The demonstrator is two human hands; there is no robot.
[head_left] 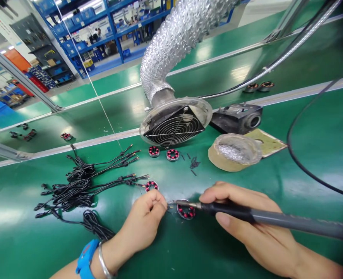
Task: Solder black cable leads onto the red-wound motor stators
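- i judge the work on the near ring to be partway: the red-and-black coiled ring with a pale metal rim (pixel 186 212) lies on the green surface (pixel 189 252), between my hands.
- my left fingers (pixel 144 223) are pinched together on thin wire ends (pixel 170 207), just beside that ring's left edge.
- my right fingers (pixel 255 228) are clamped around a long black-and-grey pen-shaped tool (pixel 241 212). its slim metal tip reaches over the ring's upper edge; i cannot tell whether it touches the wires or the rim.
- i see no finished joint there that i could vouch for, so i'd count this one as unfinished.
- a similar coiled ring (pixel 151 186) lies just past my left fingers, near some cable tips; whether it is joined to them, i cannot tell.
- two more coiled rings (pixel 154 151) (pixel 172 154) sit farther off, below the round fan-guard hood (pixel 174 130), with no cable that i can see on them.
- many black cables with split, bare-looking ends (pixel 81 186) lie heaped at my left, and short black tubes (pixel 194 164) lie loose, so much looks left over.
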